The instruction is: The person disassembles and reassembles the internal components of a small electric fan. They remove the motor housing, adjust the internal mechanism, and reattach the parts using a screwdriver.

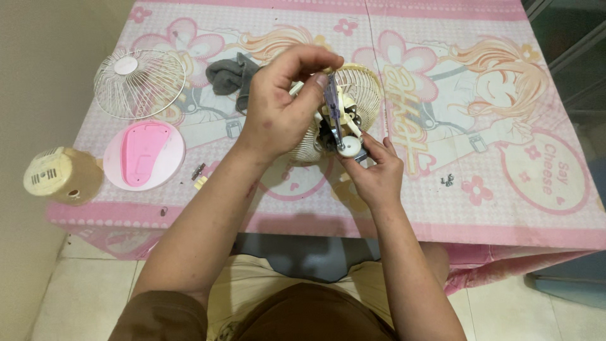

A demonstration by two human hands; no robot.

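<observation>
Clearly, label by label:

Left hand [278, 110]: closed from above on the top of the small fan assembly [338, 117], thumb and fingers pinching near a thin grey blade-like part [332, 101], probably to keep it steady.

Right hand [374, 173]: closed from below, fingertips pinching the round white part [349, 146] at the bottom of the assembly, probably to support it.

Fan assembly: lifted a little over the table, between both hands, cream wire cage [365, 88] turned to the far side, so the inside parts face the person.

Front grille [139, 82]: lying flat at far left, well apart from the hands.

Pink round base plate [144, 155]: flat, just below the grille.

Cream motor cover [53, 177]: at the left table edge, with vent slits.

Grey cloth [228, 74]: crumpled, behind the left hand.

Small screws [447, 180]: put aside at right; more small pieces [199, 173] beside the pink plate.

Tablecloth [492, 208]: pink, printed with cartoon figure, flowers, a round badge with writing at right.
</observation>
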